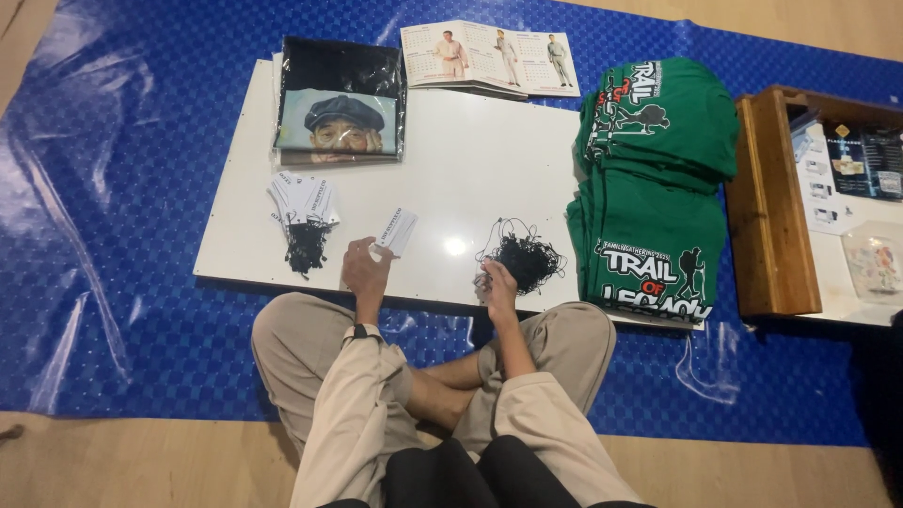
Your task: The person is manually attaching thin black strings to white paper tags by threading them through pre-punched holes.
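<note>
Head view is showing you sitting cross-legged on a blue patterned plastic sheet (122, 235), facing a flat white rectangular board (470, 160) lying across it. Your left hand (366, 269) is resting at the board's near edge with its fingers pinching a small white rectangular paper tag (396, 230), which is tilting up and away from the hand. Your right hand (498, 280) is reaching into a loose tangle of thin black strings (524, 256) near the board's near edge, its fingers closing on some strands at the left side of the pile; how tightly they are gripping is hard to tell. Left of the held tag, a fanned bundle of white tags with black strings already hanging from them (303, 218) is lying on the board. At the far edge, a folded black garment in a clear bag with a printed portrait (340, 102) is sitting beside an open printed booklet (489, 58). Right of the strings, a stack of folded green printed shirts (654, 183) is overhanging the board's right end, just beside a wooden tray (767, 216).
</note>
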